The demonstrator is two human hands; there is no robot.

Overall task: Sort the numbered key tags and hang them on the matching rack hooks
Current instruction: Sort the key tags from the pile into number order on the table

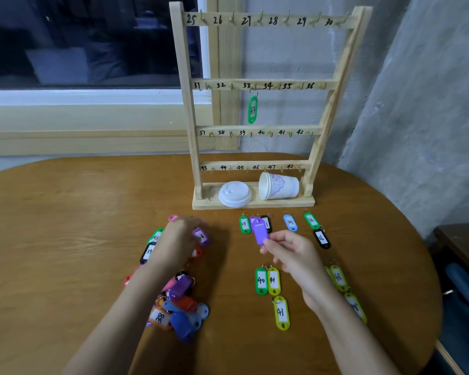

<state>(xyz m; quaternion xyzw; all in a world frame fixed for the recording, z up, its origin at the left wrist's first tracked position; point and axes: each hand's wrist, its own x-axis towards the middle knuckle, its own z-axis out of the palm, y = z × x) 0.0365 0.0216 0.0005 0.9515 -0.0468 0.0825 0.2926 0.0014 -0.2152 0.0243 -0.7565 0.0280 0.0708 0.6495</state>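
Observation:
A wooden rack (pixel 190 109) with hooks numbered 25 to 48 stands at the back of the table. One green tag 33 (pixel 252 110) hangs on hook 33. My right hand (pixel 287 251) pinches a purple tag (pixel 260 230) by its ring end, just in front of the rack base. My left hand (pixel 178 239) is blurred over a loose group of tags, next to a purple tag (pixel 201 236); its grip cannot be made out. A pile of mixed tags (pixel 180 309) lies under my left forearm. Sorted tags lie in rows: green 27 (pixel 244 225), blue 34 (pixel 290 222), green 40 (pixel 261 280).
A stack of white lids (pixel 234 194) and a tipped paper cup (pixel 278 185) sit on the rack base (pixel 306 203). The round wooden table (pixel 65 239) ends at right near yellow-green tags 48 (pixel 339 277). A wall stands behind, a window at left.

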